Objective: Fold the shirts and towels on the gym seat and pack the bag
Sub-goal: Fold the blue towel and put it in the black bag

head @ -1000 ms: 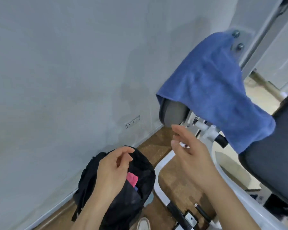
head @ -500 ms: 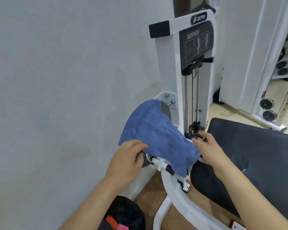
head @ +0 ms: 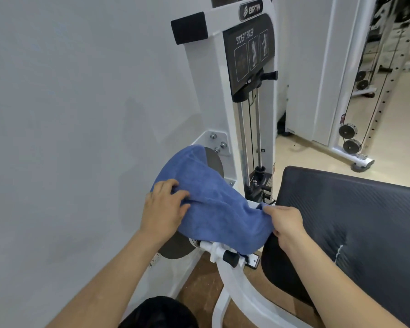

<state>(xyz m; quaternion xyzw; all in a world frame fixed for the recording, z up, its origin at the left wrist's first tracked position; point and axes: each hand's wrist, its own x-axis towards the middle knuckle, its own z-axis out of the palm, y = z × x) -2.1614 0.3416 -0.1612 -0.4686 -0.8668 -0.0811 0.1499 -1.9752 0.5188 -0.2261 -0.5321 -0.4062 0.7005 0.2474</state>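
A blue towel (head: 213,204) is draped over the grey round disc (head: 213,159) of a white bicep/tricep machine, left of the black gym seat (head: 355,221). My left hand (head: 165,207) grips the towel's left side, bunching the cloth under its fingers. At the towel's right corner, beside the seat's edge, my right hand (head: 285,223) pinches the cloth. The black bag (head: 159,312) sits on the floor at the bottom edge, mostly hidden by my left forearm.
The machine's white upright (head: 223,91) with its weight stack and pin stands behind the towel. A white curved frame tube (head: 234,287) runs below the seat. A grey wall fills the left side. Another white machine (head: 348,138) stands at the far right on the beige floor.
Both hands rose from above the bag to the towel and took hold of it. My head tilted up, so the bag dropped to the bottom edge.
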